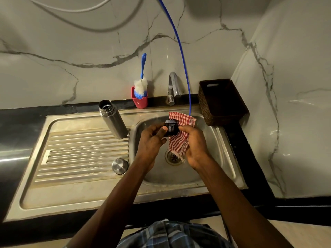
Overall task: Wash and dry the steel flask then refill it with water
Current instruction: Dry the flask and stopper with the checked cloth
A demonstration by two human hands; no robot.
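The steel flask (112, 119) stands upright and uncapped on the draining board, beside the sink bowl's left rim. Its round steel cap (119, 166) rests on the board nearer to me. Over the sink bowl (217, 147), my left hand (152, 140) grips the flask's black inner stopper (171, 128). My right hand (194, 149) holds a red-and-white checked cloth (179, 140) pressed against the stopper's right side. The cloth hangs down over the drain.
A chrome tap (173, 87) rises behind the bowl. A red cup (140, 100) with a blue-handled bottle brush (141, 85) stands at the back edge. A dark woven basket (222, 101) sits to the right. A blue tube (180, 54) hangs down into the bowl.
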